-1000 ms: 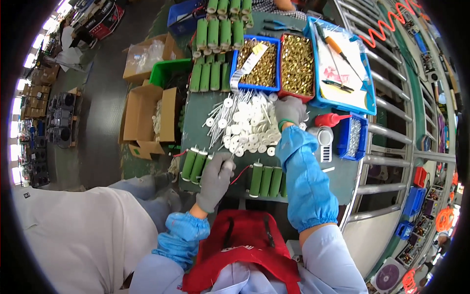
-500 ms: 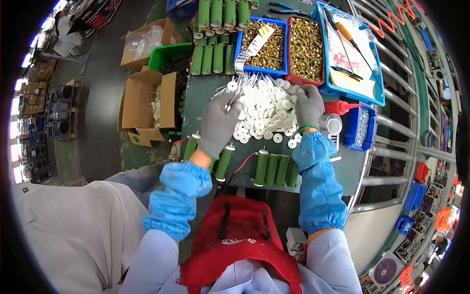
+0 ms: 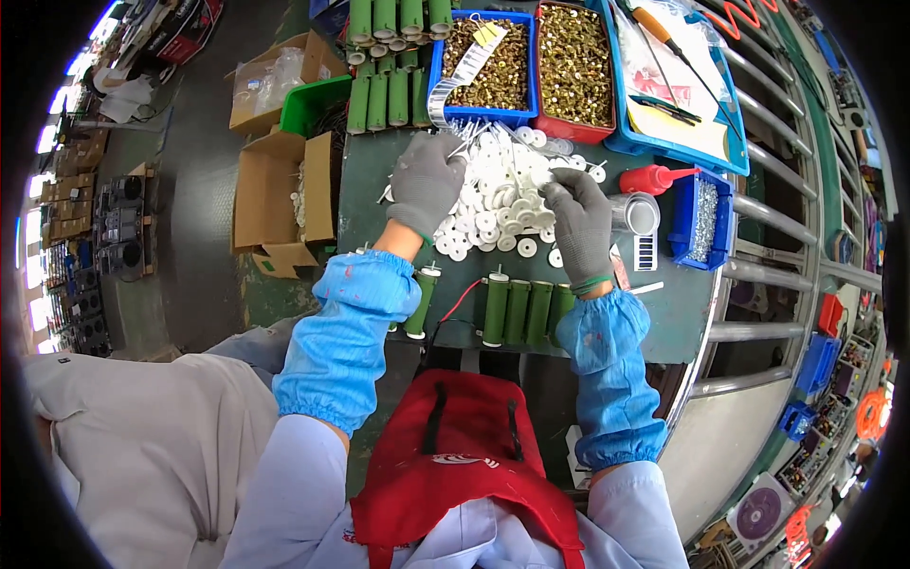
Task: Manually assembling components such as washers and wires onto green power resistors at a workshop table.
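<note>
Both gloved hands are at the pile of white discs (image 3: 507, 204), which lies loose near the middle of the bench (image 3: 668, 327). The left hand (image 3: 427, 185) is at the pile's left side with its fingers curled inward, close to thin rods (image 3: 471, 133) mixed among the discs; whether it grips a rod or a disc cannot be told. The right hand (image 3: 580, 223) is at the right side, thumb and forefinger bent toward the nearest discs; a pinched part cannot be confirmed there either. The step in hand is judged to be picking parts out of the pile. The next move appears to call for a secure fingertip grip on one piece and a lift clear of its neighbours, since the parts overlap and may drag one another. On the near side, a green cylinder (image 3: 422, 308) stands apart from a row of green cylinders (image 3: 517, 313), with a red lead (image 3: 460, 313) between them. Obstructions noted: the left sleeve cover (image 3: 355, 294) hides the bench's near left part, the right sleeve cover (image 3: 607, 332) overlaps the row's right end, and the upper edge cuts off the stacked cylinders (image 3: 379, 100). The left fingertips and lower layers of the pile are indistinct.
</note>
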Available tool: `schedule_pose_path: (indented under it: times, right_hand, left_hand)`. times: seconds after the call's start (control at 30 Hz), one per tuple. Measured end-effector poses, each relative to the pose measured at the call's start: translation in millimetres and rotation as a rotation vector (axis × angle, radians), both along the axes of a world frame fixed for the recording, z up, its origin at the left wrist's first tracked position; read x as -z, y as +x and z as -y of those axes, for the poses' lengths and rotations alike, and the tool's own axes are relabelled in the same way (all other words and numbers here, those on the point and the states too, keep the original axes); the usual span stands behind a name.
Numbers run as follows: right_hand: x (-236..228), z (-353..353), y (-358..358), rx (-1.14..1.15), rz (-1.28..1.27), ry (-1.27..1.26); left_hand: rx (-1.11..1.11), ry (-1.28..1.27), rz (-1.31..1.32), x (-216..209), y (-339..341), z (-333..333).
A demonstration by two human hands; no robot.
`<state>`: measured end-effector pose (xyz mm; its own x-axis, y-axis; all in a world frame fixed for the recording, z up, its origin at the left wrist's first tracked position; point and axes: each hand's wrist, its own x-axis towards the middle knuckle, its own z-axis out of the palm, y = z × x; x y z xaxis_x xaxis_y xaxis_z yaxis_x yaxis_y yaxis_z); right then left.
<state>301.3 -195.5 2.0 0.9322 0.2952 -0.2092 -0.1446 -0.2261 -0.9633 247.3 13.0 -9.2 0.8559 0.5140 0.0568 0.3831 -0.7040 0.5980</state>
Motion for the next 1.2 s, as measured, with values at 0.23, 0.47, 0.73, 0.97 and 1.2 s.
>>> schedule_pose_path:
  times: [0.23, 0.47, 0.73, 0.97, 1.2]
  right_hand:
    - [-12, 6, -2, -0.036, -0.149, 0.182]
    - [-31, -6, -20, -0.123, -0.269, 0.289]
    - [-30, -21, -41, -0.193, -0.133, 0.247]
    - [-33, -22, -51, -0.277, -0.08, 0.147]
    - [-32, -25, -65, -0.279, 0.345, -0.106]
  left_hand:
    - [-0.042, -0.386, 0.315, -26, -16, 17]
    - [-0.204, -0.955, 0.111, -70, -41, 48]
    - [-0.236, -0.974, 0.217, -70, -63, 65]
    - [-0.24, -1.022, 0.257, -63, -84, 61]
    - [-0.233, -0.932, 0.213, -67, -93, 70]
